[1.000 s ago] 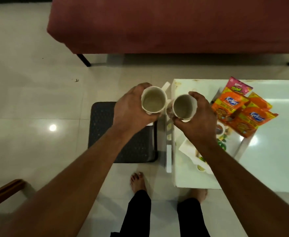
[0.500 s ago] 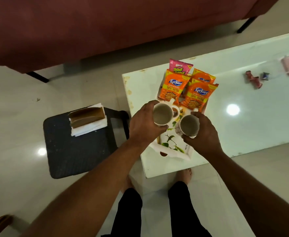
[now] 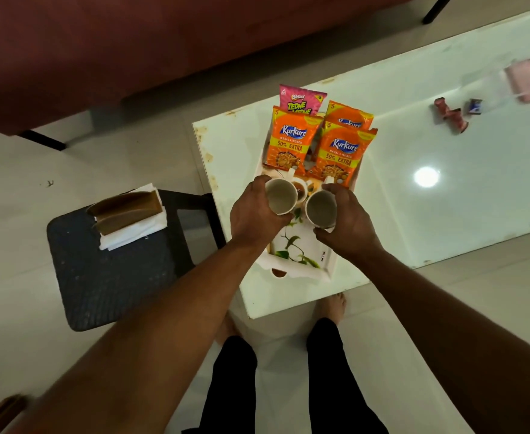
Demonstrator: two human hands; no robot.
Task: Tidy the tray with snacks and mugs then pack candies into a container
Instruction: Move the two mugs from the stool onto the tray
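Observation:
My left hand [image 3: 254, 214] grips a white mug [image 3: 280, 196] and my right hand [image 3: 348, 227] grips a second white mug [image 3: 321, 209]. Both mugs are empty and sit side by side over the white leaf-print tray [image 3: 301, 264] at the near left corner of the white table [image 3: 445, 189]. At the tray's far end lie orange Kurkure packets [image 3: 291, 142] and a pink snack packet [image 3: 301, 100]. Several wrapped candies [image 3: 451, 114] lie on the table to the right, near a clear container with a pink lid [image 3: 528, 79].
A dark stool [image 3: 107, 274] stands left of the table with a brown holder and white napkins [image 3: 128, 214] on it. A maroon sofa [image 3: 163, 42] fills the far side. My legs and bare feet [image 3: 329, 305] are at the table's near edge.
The view has swung from the stool to the table. Both hands have carried the mugs over the tray and lowered them toward its middle.

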